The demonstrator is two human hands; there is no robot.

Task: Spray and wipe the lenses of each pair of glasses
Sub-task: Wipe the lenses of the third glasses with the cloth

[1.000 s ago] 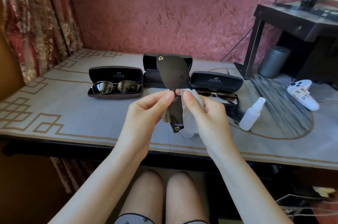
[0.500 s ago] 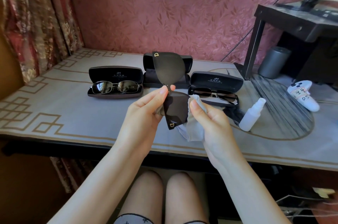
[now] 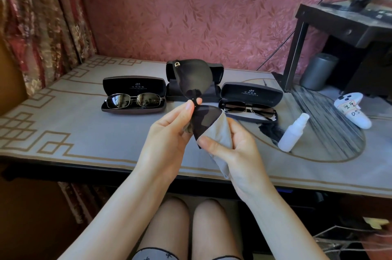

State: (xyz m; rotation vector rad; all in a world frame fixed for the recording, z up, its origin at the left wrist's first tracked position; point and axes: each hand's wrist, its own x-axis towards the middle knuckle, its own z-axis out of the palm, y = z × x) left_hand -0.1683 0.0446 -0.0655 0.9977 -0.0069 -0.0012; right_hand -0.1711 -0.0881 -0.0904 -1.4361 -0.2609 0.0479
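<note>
- The left hand (image 3: 167,132) pinched the dark sunglasses (image 3: 198,87) at the bridge, above the table's (image 3: 84,132) near edge.
- Their long axis stood upright, one lens above the pinch and one below.
- The right hand (image 3: 239,153) pinched the grey cloth (image 3: 220,132) round the lower lens (image 3: 204,120).
- The upper lens (image 3: 194,74) lay beyond the cloth hand, probably next.

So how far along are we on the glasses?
Done: nothing provably; spray bottle stands on the table. In hand: left grip pinches the black sunglasses at the bridge, right grip presses the grey cloth on the lower lens. Left: two metal-framed pairs lie in open cases, cleaned or not unclear.
</note>
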